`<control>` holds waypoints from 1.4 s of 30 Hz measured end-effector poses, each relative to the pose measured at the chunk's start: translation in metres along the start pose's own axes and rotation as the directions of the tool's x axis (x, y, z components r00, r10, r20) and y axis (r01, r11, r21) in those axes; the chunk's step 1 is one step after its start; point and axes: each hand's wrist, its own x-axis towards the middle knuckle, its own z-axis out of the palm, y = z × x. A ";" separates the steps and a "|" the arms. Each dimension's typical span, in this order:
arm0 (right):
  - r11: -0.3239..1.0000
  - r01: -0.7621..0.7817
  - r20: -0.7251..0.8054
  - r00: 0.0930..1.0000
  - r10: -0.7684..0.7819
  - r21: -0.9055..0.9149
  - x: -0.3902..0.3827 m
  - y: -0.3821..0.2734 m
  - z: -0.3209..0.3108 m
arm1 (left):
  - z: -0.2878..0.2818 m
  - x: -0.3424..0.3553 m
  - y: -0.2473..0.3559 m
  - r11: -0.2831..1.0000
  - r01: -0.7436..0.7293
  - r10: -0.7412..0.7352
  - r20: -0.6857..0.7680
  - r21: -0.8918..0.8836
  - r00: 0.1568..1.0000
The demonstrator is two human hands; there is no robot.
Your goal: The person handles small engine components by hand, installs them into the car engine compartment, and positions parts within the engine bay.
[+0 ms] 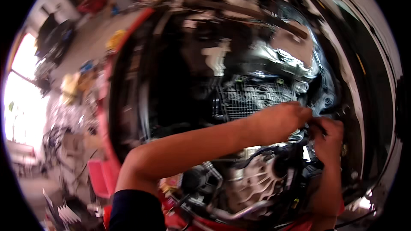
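Both my hands meet over the right side of an open engine bay in a red car. My left hand (284, 119) reaches across from the left, its fingers curled closed at the fingertips of my right hand. Whatever they grip is hidden and blurred. Just right of it, my right hand (327, 134) has its fingers bent in a pinch, and I cannot make out what is in them. Beneath and beyond my left hand lies a wire grid basket (242, 100). Nearer me, below my left wrist, sits a pale ribbed metal housing (252, 179) with hoses beside it.
A red body edge (107, 145) borders the bay on the left. Toward the right runs the windshield base (349, 90). A shiny metal part with a brown panel (291, 42) lies at the far side. The workshop floor (92, 38) at left carries scattered parts.
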 end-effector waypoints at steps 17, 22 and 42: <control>0.799 0.167 0.604 0.571 -0.556 0.577 -0.246 -0.441 0.158 | -0.106 -0.431 0.491 0.604 0.797 -0.718 -0.415 0.029 0.559; 0.607 0.380 0.527 0.301 -0.795 0.698 -0.300 -0.541 0.245 | -0.114 -0.545 0.573 0.438 0.723 -0.844 -0.521 -0.533 0.127; 0.560 0.192 0.590 -0.176 -0.788 0.806 -0.330 -0.934 0.574 | -0.299 -0.923 0.647 0.518 0.060 -0.794 -0.505 -0.854 -0.338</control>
